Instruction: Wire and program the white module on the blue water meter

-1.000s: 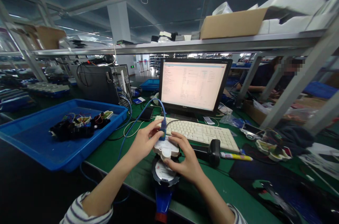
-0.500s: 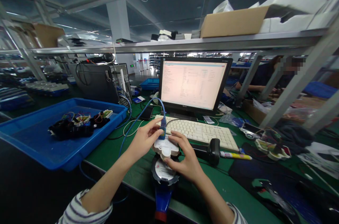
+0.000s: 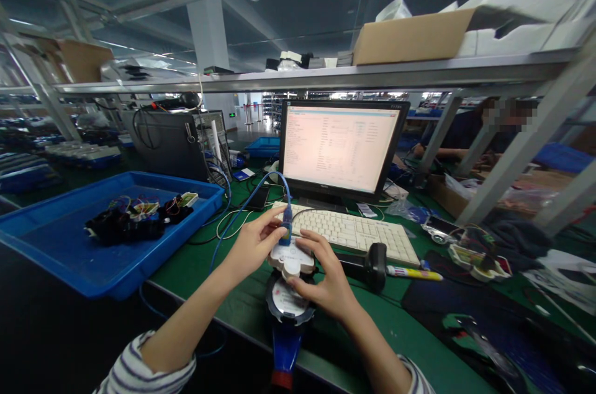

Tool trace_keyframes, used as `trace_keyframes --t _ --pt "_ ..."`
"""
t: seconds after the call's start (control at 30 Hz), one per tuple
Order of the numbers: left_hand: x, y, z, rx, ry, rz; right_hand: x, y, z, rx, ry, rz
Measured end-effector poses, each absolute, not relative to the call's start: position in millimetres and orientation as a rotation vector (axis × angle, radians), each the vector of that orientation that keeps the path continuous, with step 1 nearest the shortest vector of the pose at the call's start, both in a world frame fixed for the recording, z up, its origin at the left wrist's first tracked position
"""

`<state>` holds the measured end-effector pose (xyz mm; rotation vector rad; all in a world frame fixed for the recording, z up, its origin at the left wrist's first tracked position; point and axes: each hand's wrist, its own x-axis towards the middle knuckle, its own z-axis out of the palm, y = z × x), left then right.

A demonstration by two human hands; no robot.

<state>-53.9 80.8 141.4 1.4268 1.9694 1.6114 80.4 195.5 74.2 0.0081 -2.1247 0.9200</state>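
My left hand (image 3: 255, 240) pinches a blue connector (image 3: 285, 229) on the end of a blue cable, held against the top of a white plastic housing (image 3: 291, 257). My right hand (image 3: 328, 279) grips that housing from the right, thumb at its lower edge and fingers over its upper side. Below the housing is a round white-faced part (image 3: 286, 298) in a dark ring, joined to a blue body (image 3: 285, 347) with a red end at the table's front edge. The contact between connector and housing is partly hidden by my fingers.
A white keyboard (image 3: 358, 232) and a lit monitor (image 3: 339, 149) stand behind my hands. Right of them lie a black scanner (image 3: 372, 267), a yellow marker (image 3: 416, 273) and circuit parts (image 3: 479, 262). A blue tray (image 3: 135, 279) is left. Another person (image 3: 459, 133) sits beyond the rack.
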Motion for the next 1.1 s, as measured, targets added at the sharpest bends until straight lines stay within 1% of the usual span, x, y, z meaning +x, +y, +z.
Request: trace_keyframes --t 0.3,0.57,0.7,0.8,0.93,1.0,1.1 --pt "-57.0 80.4 134.4 1.493 2.001 1.607 80.6 195.3 72.2 0.020 -2.115 0.915" --pt "-50.9 76.3 111.6 1.666 2.134 1.668 78.8 195.9 72.0 0.003 -2.130 0.923" --pt "-51.0 75.6 107.4 1.735 2.182 1.678 88.8 192.7 79.3 -0.059 -2.241 0.886" --pt "-52.5 74.8 108.2 1.746 2.198 1.671 118.6 195.8 92.7 -0.150 -2.322 0.754" --pt "-55.0 74.4 106.5 1.744 2.212 1.698 185.4 236.6 101.0 -0.427 -2.240 0.413" --pt "-55.9 75.0 104.3 1.759 2.210 1.706 226.8 275.5 91.6 -0.617 -2.207 0.246" --pt "-56.9 76.5 101.0 1.806 2.196 1.719 293.9 338.0 60.4 -0.906 -2.188 0.047"
